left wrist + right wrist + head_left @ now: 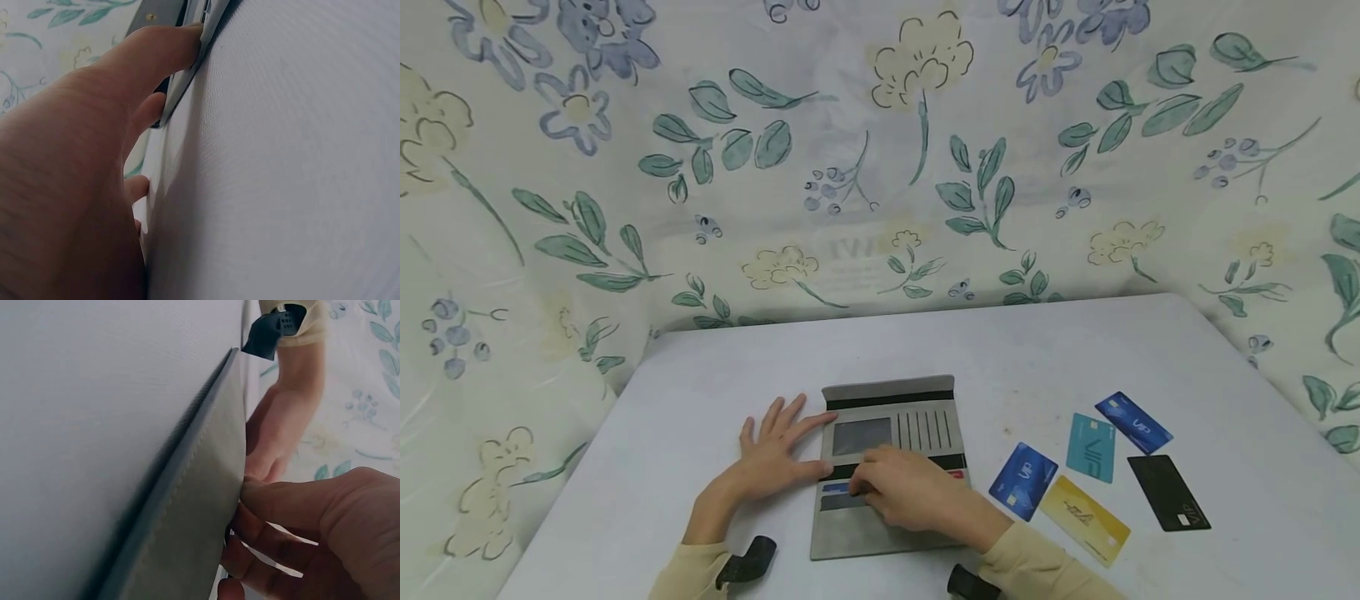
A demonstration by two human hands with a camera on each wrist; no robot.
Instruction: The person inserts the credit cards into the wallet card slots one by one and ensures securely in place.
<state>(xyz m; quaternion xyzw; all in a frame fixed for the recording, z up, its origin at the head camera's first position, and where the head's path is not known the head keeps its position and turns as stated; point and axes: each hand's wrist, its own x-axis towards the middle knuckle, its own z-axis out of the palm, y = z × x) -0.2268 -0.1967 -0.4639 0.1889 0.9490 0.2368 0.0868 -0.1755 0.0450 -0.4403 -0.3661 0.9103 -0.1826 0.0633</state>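
A grey wallet point(850, 542) lies unfolded on the white table, with card slots, a clear window and black bands. Fingers spread, my left hand point(775, 462) rests at its left edge, index finger and thumb touching the wallet; the left wrist view shows those two digits at the edge. My right hand point(917, 492) is over the lower half, its fingers curled and pinching at a blue card point(835, 487) that shows in a lower-left slot. The fingers hide the card's right part. In the right wrist view the thumb and fingers point(275, 500) meet beyond the wallet's edge.
Right of the wallet lie loose cards: two blue VIP cards point(1024, 481) point(1133, 422), a teal card point(1091, 447), a gold card point(1086, 520) and a black card point(1168, 492). A red card point(957, 474) peeks from a right slot. Floral sheeting point(850, 167) surrounds the table point(715, 367).
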